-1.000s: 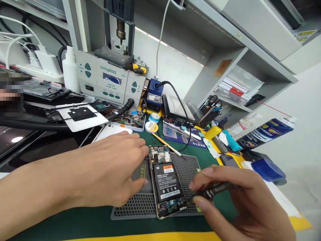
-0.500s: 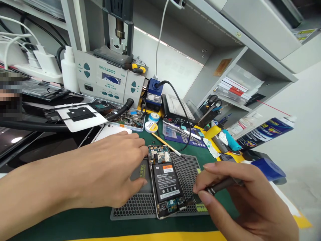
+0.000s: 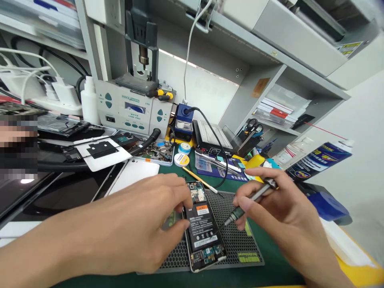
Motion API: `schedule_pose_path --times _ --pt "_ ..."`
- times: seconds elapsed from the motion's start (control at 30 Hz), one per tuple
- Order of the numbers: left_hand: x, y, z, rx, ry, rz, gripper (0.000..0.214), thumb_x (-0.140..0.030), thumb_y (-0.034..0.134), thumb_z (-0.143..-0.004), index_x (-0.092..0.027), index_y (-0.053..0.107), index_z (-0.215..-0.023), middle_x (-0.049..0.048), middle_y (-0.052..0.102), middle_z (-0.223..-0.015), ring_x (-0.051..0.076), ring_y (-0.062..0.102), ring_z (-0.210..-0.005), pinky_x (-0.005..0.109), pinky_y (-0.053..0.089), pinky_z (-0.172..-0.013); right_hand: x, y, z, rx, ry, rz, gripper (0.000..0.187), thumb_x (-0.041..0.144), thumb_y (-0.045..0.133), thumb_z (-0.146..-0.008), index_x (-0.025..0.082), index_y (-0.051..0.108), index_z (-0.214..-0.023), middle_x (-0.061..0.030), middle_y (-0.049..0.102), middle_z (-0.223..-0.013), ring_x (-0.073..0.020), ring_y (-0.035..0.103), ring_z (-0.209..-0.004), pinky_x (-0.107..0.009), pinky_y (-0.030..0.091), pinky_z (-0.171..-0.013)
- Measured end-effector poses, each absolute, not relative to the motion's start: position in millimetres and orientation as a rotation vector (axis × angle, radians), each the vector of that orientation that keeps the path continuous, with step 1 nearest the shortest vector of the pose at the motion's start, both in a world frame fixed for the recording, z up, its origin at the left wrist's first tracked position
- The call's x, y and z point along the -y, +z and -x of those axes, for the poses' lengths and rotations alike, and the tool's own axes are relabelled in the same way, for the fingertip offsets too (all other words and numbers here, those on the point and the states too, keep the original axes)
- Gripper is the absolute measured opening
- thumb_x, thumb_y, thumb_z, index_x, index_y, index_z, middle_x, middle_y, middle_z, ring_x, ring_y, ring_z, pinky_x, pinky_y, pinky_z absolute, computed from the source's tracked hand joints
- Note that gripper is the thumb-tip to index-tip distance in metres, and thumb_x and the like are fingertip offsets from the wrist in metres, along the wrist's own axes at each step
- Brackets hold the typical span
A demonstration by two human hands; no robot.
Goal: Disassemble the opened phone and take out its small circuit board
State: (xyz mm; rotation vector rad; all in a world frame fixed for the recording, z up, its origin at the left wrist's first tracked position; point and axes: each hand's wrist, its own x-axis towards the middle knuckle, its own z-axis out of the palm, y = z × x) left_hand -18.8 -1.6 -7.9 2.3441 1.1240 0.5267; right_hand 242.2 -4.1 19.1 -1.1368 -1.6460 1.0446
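Note:
An opened phone (image 3: pixel 203 226) with its back cover off lies on a grey honeycomb mat (image 3: pixel 232 236); its black battery and circuit boards show. My left hand (image 3: pixel 141 224) rests on the phone's left edge, fingers curled and pressing against its side and top. My right hand (image 3: pixel 279 218) pinches a slim dark screwdriver (image 3: pixel 249 202), whose tip points down-left toward the battery's right edge.
A grey soldering station (image 3: pixel 133 108) with a hose stands at the back, a blue stand (image 3: pixel 183 118) beside it. A parts tray (image 3: pixel 156 150), solder tins (image 3: pixel 182 159), tweezers, a glue tube (image 3: pixel 318 158) and a blue cap (image 3: pixel 328 204) surround the green mat. Phone panels lie at left.
My right hand lifted the screwdriver from the phone's lower right corner up toward the middle of its right side. My left hand slid further over the phone. The camera tilted.

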Motion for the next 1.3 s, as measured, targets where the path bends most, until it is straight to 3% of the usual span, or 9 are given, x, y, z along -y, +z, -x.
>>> schedule_pose_path --times 0.27,0.57,0.77,1.03,1.3 --pt "7.3 -13.1 -1.3 -1.181 0.576 -2.183 0.005 -0.033 0.056 -0.091 -0.028 0.057 -0.091 -0.0044 0.061 -0.097 0.016 0.058 -0.088 0.031 0.043 -0.072 -18.7 14.4 -240.1 1.390 1.314 1.144 0.049 0.032 0.082 -0.086 0.023 0.048 -0.120 0.0044 0.069 -0.080 -0.0158 0.073 -0.056 -0.026 0.062 -0.054" --pt "11.0 -19.1 -13.2 -1.251 0.777 -2.189 0.006 -0.027 0.058 -0.090 -0.024 0.061 -0.086 -0.0014 0.062 -0.085 0.019 0.056 -0.083 0.032 0.039 -0.069 -19.4 13.0 -235.7 1.335 1.372 1.137 0.054 0.033 0.083 -0.085 0.021 0.047 -0.123 0.0032 0.071 -0.078 -0.0157 0.073 -0.058 -0.027 0.062 -0.057" --pt "8.7 -22.4 -11.8 -1.148 0.922 -2.304 0.019 -0.019 0.048 -0.094 -0.022 0.062 -0.081 -0.0017 0.062 -0.079 0.017 0.054 -0.075 0.033 0.039 -0.069 -18.8 14.8 -231.2 1.244 1.370 1.156 0.054 0.032 0.083 -0.084 0.020 0.048 -0.124 0.0017 0.073 -0.079 -0.0163 0.073 -0.059 -0.027 0.062 -0.059" --pt "-31.1 -10.0 31.9 -1.464 0.540 -2.619 0.025 -0.024 0.043 -0.099 -0.021 0.063 -0.086 0.0043 0.063 -0.085 0.025 0.055 -0.082 0.043 0.040 -0.078 -23.5 14.3 -239.3 1.255 1.250 1.149 0.060 0.037 0.086 -0.081 0.020 0.049 -0.126 0.0012 0.074 -0.070 -0.0202 0.075 -0.060 -0.029 0.061 -0.062" --pt "-38.3 -16.7 31.5 -1.498 0.288 -2.704 0.027 -0.016 0.038 -0.100 -0.018 0.062 -0.087 0.0064 0.063 -0.088 0.023 0.058 -0.083 0.039 0.045 -0.078 -20.1 13.0 -240.4 1.318 1.181 1.152 0.053 0.043 0.083 -0.083 0.025 0.052 -0.122 0.0015 0.072 -0.076 -0.0219 0.075 -0.063 -0.032 0.061 -0.063"
